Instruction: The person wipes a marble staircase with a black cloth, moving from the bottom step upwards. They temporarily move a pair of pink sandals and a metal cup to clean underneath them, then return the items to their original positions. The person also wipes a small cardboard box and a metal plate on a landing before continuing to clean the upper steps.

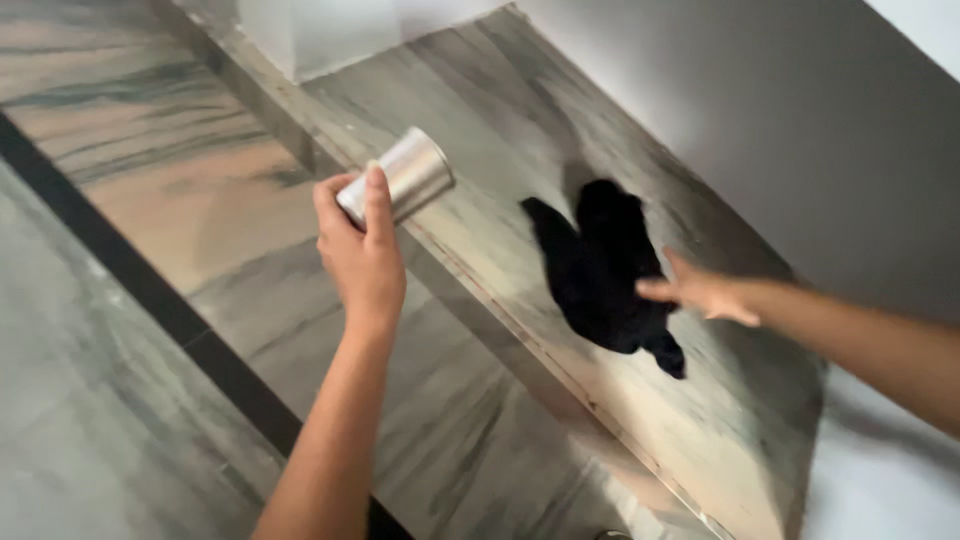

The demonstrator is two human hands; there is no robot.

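Steel tumbler: shiny cylindrical metal tumbler, lying tilted in the air, its closed base toward the palm and its far end pointing up and to the right, above the front edge of the bench.
Left hand: left hand raised on a straight forearm, grip clenched round the base end of the tumbler, thumb laid along its side.
Black cloth: crumpled black cloth lying flat on the bench, to the right of the tumbler and well apart from it, one narrow corner trailing toward the lower right.
Right hand: right hand reaching in from the right with fingers spread and grip released, fingertips at the right edge of the cloth; motion blur hides whether they touch it.
Bench: grey-veined polished marble bench running on a slant from upper left to lower right, with a thin seam along its front edge.
Wall: plain pale wall rising behind the bench.
Floor: marble floor in grey and pinkish bands, crossed by a dark strip.
White block: foot of a white squared block standing at the far end of the bench.
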